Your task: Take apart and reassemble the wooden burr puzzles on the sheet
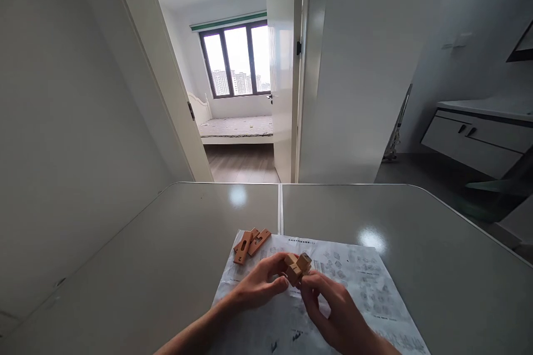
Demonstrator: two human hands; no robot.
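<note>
Both hands meet over a printed instruction sheet [358, 277] on the grey table [166, 255]. My left hand [260, 285] and my right hand [333, 308] pinch a small cluster of interlocked wooden puzzle blocks [297, 268] between their fingertips, from the left and from below right. The cluster is held a little above the paper. Two or three loose wooden puzzle pieces [251, 243] with slots lie at the sheet's far left corner, beyond my left hand.
The table has a seam [280, 205] down its middle and rounded far corners. Beyond it, an open white door [283, 66] leads to a room with a bed and window. A white cabinet [474, 138] stands at the right.
</note>
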